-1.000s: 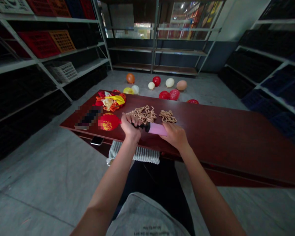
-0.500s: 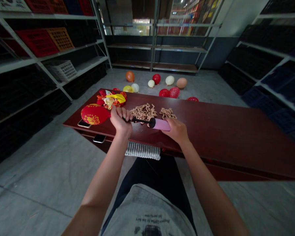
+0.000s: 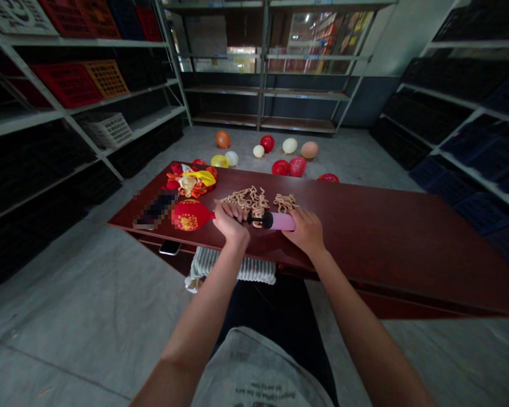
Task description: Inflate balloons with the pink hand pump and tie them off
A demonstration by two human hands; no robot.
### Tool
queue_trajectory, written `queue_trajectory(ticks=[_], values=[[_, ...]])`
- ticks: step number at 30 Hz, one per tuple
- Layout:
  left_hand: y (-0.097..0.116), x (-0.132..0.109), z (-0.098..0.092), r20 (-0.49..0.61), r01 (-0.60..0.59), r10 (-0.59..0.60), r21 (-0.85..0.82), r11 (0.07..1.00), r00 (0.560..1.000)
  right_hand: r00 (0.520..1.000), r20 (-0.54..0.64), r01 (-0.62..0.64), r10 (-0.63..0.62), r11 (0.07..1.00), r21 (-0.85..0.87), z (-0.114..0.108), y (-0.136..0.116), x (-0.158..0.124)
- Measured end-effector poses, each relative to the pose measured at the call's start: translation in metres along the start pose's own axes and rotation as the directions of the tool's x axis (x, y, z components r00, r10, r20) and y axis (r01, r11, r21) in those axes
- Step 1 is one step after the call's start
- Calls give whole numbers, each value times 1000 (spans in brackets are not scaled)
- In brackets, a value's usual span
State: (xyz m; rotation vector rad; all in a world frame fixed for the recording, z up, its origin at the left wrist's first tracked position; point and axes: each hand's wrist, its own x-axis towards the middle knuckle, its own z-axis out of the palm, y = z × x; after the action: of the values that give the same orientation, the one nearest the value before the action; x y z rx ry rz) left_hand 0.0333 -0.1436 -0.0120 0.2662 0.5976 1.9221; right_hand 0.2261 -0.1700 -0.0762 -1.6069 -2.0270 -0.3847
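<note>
My left hand [image 3: 231,221] is closed around the neck of a red balloon [image 3: 190,215] with yellow printing, partly inflated and pointing left. The same hand covers the black end of a balloon pump [image 3: 282,221], so the joint between them is hidden. My right hand [image 3: 306,229] is wrapped around the pump's pink barrel. A short black rod shows between the hands. Just beyond them on the dark red table [image 3: 377,237] lie a larger pile of tan, twisted uninflated balloons [image 3: 250,198] and a smaller tan pile [image 3: 285,202]. Flat coloured balloons [image 3: 193,181] are heaped at the far left.
A blurred-out phone [image 3: 156,210] lies on the table's left side; another phone [image 3: 170,247] rests on a ledge below. Striped grey cloth [image 3: 254,272] hangs at the front edge. Inflated balloons [image 3: 289,146] are scattered on the floor beyond. Shelves with crates [image 3: 68,83] stand around.
My left hand has moved right with the balloon, towards my right hand, and less of the pump's black rod shows. The head view has tilted up slightly.
</note>
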Motion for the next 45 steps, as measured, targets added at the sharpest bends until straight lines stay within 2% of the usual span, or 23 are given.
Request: queue_trajectory(ticks=[6, 12, 20, 25, 30, 35, 40, 42, 45], values=[[-25, 1, 5, 19, 79, -79, -18, 997, 997, 999, 7, -48, 48, 998, -40, -2, -1, 0], [-25, 8, -1, 39, 130, -129, -8, 992, 991, 999, 11, -34, 35, 997, -68, -2, -2, 1], [0, 20, -4, 93, 216, -212, -34, 976, 973, 997, 24, 71, -70, 997, -40, 2, -6, 0], [23, 24, 1, 178, 188, -185, 2, 982, 966, 996, -12, 93, -93, 995, -37, 3, -7, -1], [49, 34, 4, 204, 173, -179, 45, 984, 963, 994, -28, 103, -103, 994, -30, 4, -10, -2], [79, 33, 24, 264, 132, -151, 89, 987, 953, 997, -67, 48, -50, 999, -25, 1, -9, -5], [105, 25, 51, 264, 15, -44, 112, 994, 963, 993, -117, -4, 5, 1000, 10, -3, -7, -6], [105, 25, 56, 257, -17, -11, 103, 995, 966, 994, -101, -29, 31, 999, 23, -3, -7, -5], [93, 32, 59, 228, -55, 37, 75, 996, 973, 994, -71, -76, 78, 996, 38, -2, -7, -3]])
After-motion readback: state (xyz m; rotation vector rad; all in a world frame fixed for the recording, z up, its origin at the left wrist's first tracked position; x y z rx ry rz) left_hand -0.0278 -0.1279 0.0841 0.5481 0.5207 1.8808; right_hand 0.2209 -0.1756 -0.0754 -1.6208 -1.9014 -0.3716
